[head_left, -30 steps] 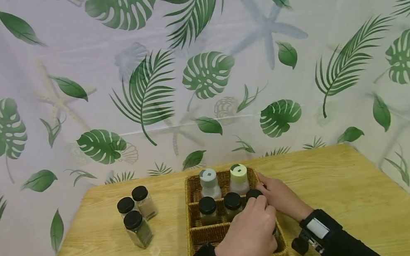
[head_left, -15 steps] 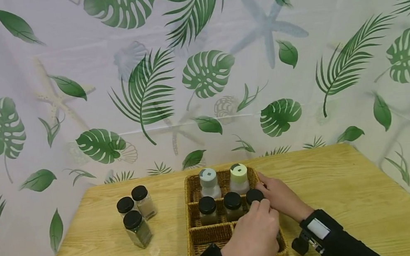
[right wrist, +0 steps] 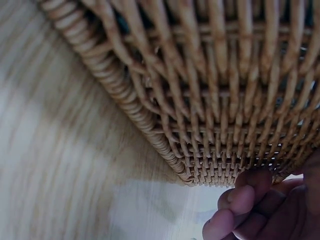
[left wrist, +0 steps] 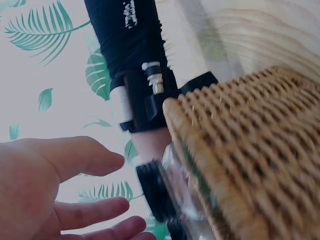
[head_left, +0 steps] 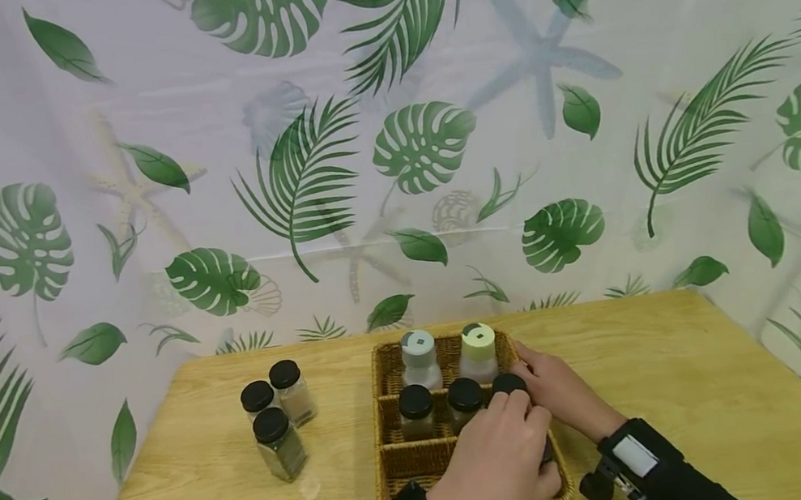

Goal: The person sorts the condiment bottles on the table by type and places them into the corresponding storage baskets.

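Note:
A wicker basket (head_left: 376,424) with compartments stands on the table. Its middle row holds three black-lidded glass jars, one being the right-hand jar (head_left: 509,383). My left hand (head_left: 498,464) reaches over the front right part, hiding much of it; a dark rounded edge (head_left: 547,453) shows past the fingers. In the left wrist view the thumb and fingers are spread, apart from a black lid (left wrist: 154,192) at the basket rim. My right hand (head_left: 560,390) holds the basket's right side near the back corner, its fingers (right wrist: 242,200) bent beside the weave.
In the back row stand a bottle with a pale grey cap (head_left: 418,346) and one with a yellow-green cap (head_left: 478,341). Three black-lidded jars (head_left: 281,450) are grouped on the table left of the basket. A leaf-printed cloth (head_left: 346,288) hangs behind the table (head_left: 648,371).
My left hand has moved down a little from the right-hand middle jar, and its grasp has loosened. The head view has shifted slightly. The right hand stays at the basket's side.

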A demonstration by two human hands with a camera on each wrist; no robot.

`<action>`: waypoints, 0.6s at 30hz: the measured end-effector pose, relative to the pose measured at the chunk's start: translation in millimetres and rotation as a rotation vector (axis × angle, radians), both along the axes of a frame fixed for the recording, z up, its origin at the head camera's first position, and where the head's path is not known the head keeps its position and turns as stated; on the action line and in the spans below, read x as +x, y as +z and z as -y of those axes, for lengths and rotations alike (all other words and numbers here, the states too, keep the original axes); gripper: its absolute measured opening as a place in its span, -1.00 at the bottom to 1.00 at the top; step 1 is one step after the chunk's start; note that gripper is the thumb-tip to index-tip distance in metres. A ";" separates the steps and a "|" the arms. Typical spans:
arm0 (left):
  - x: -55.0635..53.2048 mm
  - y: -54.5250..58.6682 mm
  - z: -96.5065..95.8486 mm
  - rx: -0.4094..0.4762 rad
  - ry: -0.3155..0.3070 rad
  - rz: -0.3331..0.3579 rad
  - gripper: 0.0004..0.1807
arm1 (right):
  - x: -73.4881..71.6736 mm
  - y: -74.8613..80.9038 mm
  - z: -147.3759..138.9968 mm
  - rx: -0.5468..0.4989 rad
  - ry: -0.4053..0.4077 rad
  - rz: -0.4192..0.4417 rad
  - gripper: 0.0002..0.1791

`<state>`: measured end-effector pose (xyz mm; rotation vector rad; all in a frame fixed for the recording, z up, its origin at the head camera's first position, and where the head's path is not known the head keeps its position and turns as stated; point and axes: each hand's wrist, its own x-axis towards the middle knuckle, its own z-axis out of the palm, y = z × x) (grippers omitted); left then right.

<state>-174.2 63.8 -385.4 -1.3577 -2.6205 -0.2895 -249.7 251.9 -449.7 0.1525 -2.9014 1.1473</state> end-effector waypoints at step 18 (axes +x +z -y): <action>-10.4 17.2 106.8 0.292 0.321 -0.193 -0.80 | -3.6 -6.5 -1.6 0.014 -0.007 0.047 -0.36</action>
